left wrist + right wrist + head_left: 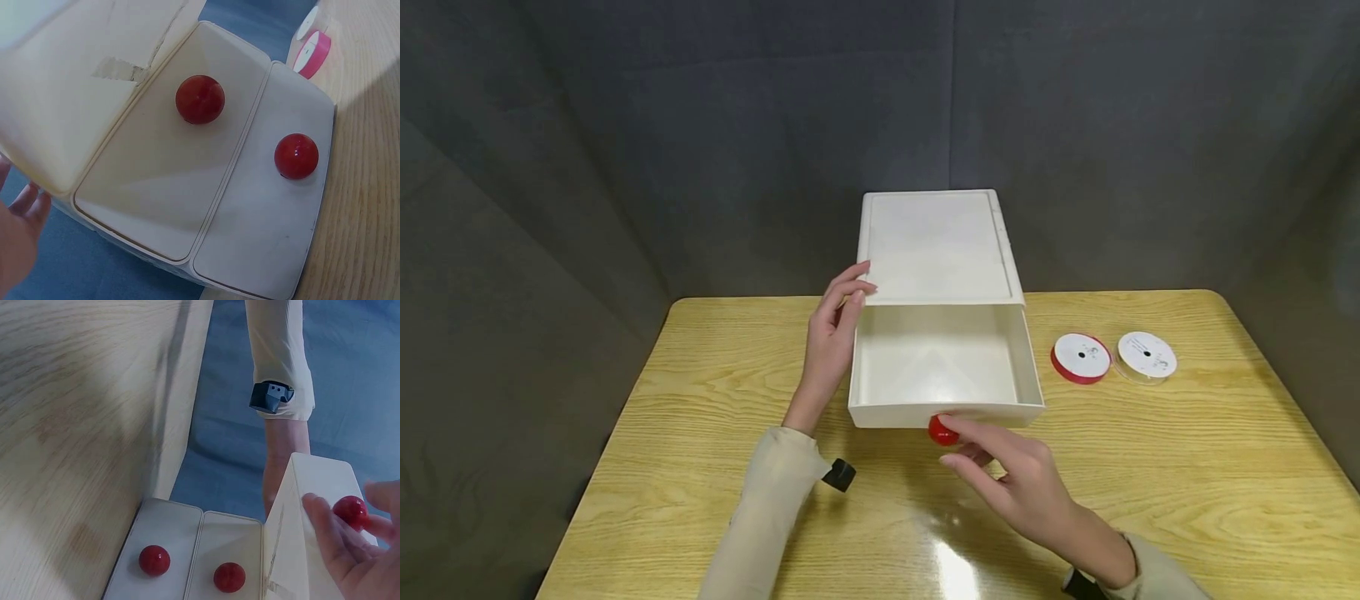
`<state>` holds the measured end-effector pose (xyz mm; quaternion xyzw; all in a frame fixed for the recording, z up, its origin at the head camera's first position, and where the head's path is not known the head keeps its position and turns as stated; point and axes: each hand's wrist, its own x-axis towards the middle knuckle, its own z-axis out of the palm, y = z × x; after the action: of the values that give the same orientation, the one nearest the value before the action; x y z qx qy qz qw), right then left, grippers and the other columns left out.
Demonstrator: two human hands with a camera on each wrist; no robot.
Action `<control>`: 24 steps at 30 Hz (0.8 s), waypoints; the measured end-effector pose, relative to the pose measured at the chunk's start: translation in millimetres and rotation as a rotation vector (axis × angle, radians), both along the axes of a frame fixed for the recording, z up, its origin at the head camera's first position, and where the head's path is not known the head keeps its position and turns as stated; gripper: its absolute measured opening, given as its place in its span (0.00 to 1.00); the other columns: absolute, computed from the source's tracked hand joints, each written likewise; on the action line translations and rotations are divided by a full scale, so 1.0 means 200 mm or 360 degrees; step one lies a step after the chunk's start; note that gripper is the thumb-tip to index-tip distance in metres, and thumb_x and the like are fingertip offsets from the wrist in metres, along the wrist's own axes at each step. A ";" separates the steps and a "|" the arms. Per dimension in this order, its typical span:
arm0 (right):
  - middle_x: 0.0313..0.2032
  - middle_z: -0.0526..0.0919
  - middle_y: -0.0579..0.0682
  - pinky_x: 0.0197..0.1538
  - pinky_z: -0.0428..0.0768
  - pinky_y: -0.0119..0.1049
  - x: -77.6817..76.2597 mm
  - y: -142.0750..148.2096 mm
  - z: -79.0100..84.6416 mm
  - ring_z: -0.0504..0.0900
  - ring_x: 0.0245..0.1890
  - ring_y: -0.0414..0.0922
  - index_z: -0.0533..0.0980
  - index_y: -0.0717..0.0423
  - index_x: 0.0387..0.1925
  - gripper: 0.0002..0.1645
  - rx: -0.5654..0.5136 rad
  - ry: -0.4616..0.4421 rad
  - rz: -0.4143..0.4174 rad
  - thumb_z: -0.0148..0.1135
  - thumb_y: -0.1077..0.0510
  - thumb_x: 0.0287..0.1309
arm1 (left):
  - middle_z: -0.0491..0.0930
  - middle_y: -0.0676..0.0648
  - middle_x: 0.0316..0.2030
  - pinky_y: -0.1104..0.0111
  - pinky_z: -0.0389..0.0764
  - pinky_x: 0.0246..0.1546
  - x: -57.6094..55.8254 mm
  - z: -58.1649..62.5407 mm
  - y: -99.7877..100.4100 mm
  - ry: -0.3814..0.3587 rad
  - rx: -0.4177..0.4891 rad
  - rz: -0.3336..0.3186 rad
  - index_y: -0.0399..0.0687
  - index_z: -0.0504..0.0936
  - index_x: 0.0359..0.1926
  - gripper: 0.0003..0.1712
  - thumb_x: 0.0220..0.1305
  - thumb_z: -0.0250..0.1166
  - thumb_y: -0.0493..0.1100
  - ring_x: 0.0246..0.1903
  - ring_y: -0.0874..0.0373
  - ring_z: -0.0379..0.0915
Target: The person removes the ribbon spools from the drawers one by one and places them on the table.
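Observation:
A white drawer unit (936, 246) stands on the table, its top drawer (943, 415) pulled out and the inside bare. My right hand (1018, 479) is in front of that drawer at its round red knob (351, 512). The index finger touches the knob, while the thumb stands apart below it. My left hand (835, 329) rests with its fingertips on the unit's left side, near the top's front corner. Below the pulled-out drawer, two lower drawers are closed, with a middle red knob (200, 99) and a bottom red knob (296, 156).
To the right of the unit lie a ribbon spool with red edging (1081, 357) and a white spool (1146, 356). Dark cloth (775, 150) hangs behind the wooden table (715, 375). A black wrist device (272, 395) sits at the left sleeve.

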<state>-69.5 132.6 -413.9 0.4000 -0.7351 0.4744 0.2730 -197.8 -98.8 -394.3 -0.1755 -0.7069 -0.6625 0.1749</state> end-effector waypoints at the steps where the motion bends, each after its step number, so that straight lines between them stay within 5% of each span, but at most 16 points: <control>1: 0.37 0.89 0.56 0.34 0.84 0.25 0.00 0.00 0.00 0.86 0.28 0.40 0.82 0.66 0.54 0.21 0.0003 -0.0020 -0.0007 0.63 0.52 0.72 | 0.73 0.44 0.69 0.68 0.69 0.56 0.00 0.00 0.00 0.0000 0.0001 0.0000 0.33 0.81 0.51 0.14 0.80 0.53 0.38 0.72 0.57 0.63; 20: 0.40 0.89 0.59 0.33 0.83 0.23 -0.11 -0.04 0.05 0.87 0.29 0.44 0.83 0.68 0.49 0.24 0.0028 -0.0137 -0.0082 0.59 0.48 0.74 | 0.73 0.45 0.69 0.65 0.69 0.64 0.00 0.00 0.00 -0.0001 -0.0008 -0.0006 0.33 0.81 0.51 0.14 0.81 0.52 0.38 0.72 0.58 0.62; 24: 0.39 0.89 0.57 0.33 0.84 0.24 -0.15 -0.03 0.06 0.87 0.29 0.43 0.83 0.66 0.50 0.17 0.0014 -0.0213 -0.0098 0.66 0.56 0.70 | 0.73 0.44 0.69 0.65 0.69 0.64 0.01 0.00 0.00 0.0012 0.0004 -0.0021 0.33 0.81 0.52 0.14 0.81 0.52 0.38 0.72 0.57 0.62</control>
<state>-99.3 125.7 -402.5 0.3459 -0.7658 0.4882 0.2359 -196.7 -99.1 -394.3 -0.1824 -0.7043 -0.6638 0.1735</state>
